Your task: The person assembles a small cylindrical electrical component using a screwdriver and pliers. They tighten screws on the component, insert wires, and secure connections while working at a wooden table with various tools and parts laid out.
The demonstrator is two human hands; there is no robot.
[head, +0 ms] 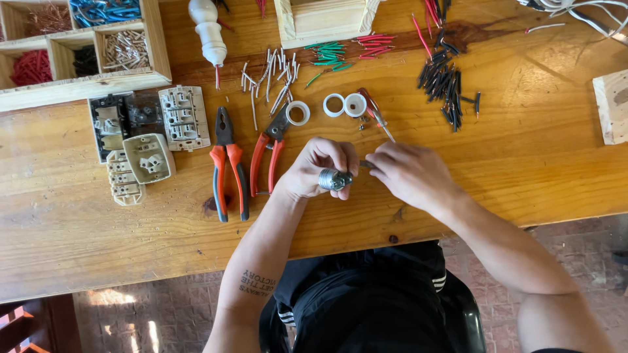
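My right hand (411,173) covers most of the thin tool it pinches, so I see only a short dark stub poking toward my left, and I cannot tell what kind of tool it is. The far ends of the white cables (582,13) run out of view at the top edge. My left hand (318,168) curls knuckles-up, fingers closed around a small silver threaded fitting (335,179), its round end facing me. Both forearms angle in from below and meet over the wooden table (523,163). The fitting sits between my 2 hands, just right of the 2 red-handled pliers (229,167) and below 3 white rings (333,106).
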